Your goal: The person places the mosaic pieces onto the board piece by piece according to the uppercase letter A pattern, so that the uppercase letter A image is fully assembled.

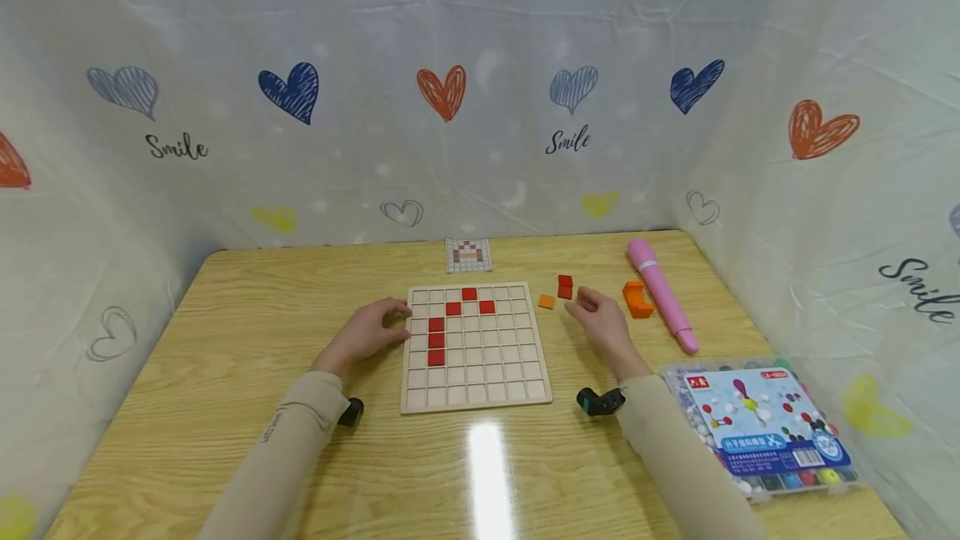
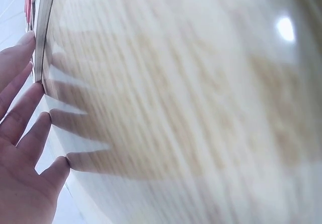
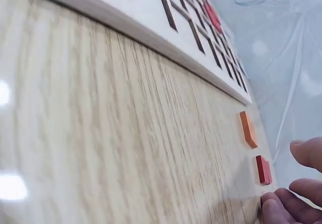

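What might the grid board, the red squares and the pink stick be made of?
Grid board: probably matte wood, going by its pale tan colour and bare-looking edge.
Red squares: smooth, perhaps painted wood or plastic; the pictures don't settle which.
Pink stick: likely plastic, from its even colour and smooth surface.

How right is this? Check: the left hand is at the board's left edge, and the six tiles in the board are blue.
Wrong colour: the head view shows six red tiles in the board, with the left hand at its left edge.
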Tool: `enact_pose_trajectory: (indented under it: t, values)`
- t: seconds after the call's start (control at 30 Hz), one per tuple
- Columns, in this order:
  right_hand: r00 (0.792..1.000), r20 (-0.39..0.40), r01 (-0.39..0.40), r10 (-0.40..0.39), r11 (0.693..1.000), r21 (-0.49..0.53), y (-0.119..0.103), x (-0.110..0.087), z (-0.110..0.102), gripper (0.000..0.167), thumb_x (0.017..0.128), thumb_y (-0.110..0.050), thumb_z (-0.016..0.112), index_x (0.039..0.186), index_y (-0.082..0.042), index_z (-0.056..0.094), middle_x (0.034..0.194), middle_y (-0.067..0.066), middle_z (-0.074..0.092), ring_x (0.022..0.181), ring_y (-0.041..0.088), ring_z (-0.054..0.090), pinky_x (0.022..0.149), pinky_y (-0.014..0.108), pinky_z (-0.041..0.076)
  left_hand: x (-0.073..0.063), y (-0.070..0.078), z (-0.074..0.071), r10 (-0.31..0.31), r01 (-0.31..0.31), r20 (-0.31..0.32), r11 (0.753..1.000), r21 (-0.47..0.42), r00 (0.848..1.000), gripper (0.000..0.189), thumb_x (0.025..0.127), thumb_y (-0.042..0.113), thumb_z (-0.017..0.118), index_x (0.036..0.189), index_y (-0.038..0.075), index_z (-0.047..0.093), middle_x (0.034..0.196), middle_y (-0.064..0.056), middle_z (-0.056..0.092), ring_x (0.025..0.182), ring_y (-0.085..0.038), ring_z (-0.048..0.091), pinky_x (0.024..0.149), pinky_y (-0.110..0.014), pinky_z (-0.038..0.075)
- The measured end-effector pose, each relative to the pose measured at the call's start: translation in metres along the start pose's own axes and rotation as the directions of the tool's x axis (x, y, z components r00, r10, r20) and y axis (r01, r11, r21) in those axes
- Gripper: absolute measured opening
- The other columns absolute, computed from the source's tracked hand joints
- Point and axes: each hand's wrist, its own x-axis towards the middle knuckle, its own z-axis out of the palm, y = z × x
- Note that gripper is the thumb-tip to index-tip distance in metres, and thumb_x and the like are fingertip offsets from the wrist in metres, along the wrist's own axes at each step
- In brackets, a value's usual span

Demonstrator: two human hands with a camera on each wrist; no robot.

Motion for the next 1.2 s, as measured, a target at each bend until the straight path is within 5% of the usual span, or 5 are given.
enact_pose_trajectory:
  t: [0.4, 1.2]
  values:
    - [0.999, -0.046, 0.019, -0.023, 0.997, -0.071, 0.001, 0.026, 0.003, 0.065, 0.098, -0.029, 0.060, 0.150, -0.001, 0.034, 0.148, 0.018, 0.043, 0.134, 0.032, 0.043, 0.109, 0.045, 0.041, 0.000, 0.001, -0.002, 0.011, -0.011, -0.001, 1.000, 0.000, 1.000, 0.033, 0.091, 0.015, 0.071, 0.121, 0.003, 0.063, 0.142, -0.018, 0.051, 0.136, -0.039, 0.039, 0.114, -0.053, 0.029]
    - [0.974, -0.089, 0.166, -0.207, 0.926, -0.340, -0.006, 0.037, 0.013, 0.032, 0.091, -0.005, 0.065, 0.120, 0.006, 0.064, 0.112, 0.023, 0.064, 0.096, 0.033, 0.057, 0.087, 0.045, 0.050, 0.000, 0.002, 0.000, -0.022, 0.022, 0.007, 1.000, -0.010, 1.000, 0.034, 0.091, 0.016, 0.071, 0.121, 0.003, 0.063, 0.143, -0.018, 0.049, 0.137, -0.038, 0.038, 0.115, -0.052, 0.029]
